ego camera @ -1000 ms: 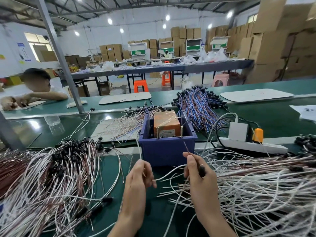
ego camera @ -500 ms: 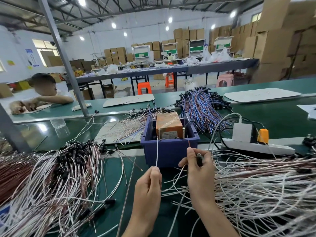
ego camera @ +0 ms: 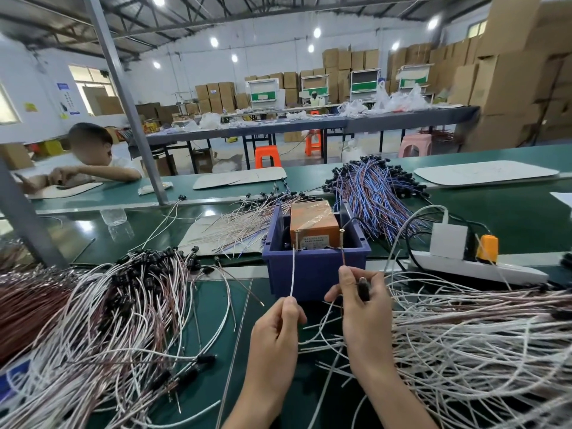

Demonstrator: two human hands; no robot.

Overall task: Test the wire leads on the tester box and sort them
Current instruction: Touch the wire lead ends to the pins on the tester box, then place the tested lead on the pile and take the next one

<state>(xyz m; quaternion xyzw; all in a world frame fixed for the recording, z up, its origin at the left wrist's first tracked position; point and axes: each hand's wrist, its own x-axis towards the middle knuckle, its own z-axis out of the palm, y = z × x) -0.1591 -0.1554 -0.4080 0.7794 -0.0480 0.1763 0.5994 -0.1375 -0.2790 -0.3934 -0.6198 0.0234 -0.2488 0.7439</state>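
Note:
An orange tester box [ego camera: 313, 222] sits inside a blue bin [ego camera: 315, 267] in front of me, with two brass posts at its near edge. My left hand [ego camera: 275, 339] pinches a white wire lead [ego camera: 292, 270] that rises to the left post. My right hand [ego camera: 362, 308] pinches a brown wire lead [ego camera: 343, 258] up at the right post and also holds the lead's black component against the palm. Piles of white and brown leads lie to the left [ego camera: 102, 317] and right [ego camera: 476, 342].
A white power strip [ego camera: 483, 267] with a white adapter and an orange plug lies right of the bin. Blue-and-brown wires [ego camera: 374, 193] are heaped behind it, pale wires [ego camera: 244, 221] on cardboard to its left. A metal post [ego camera: 123, 97] rises at left; a person sits across the belt.
Both hands have moved up toward the bin. The white and brown lead ends, first held low, now reach the two posts on the tester box.

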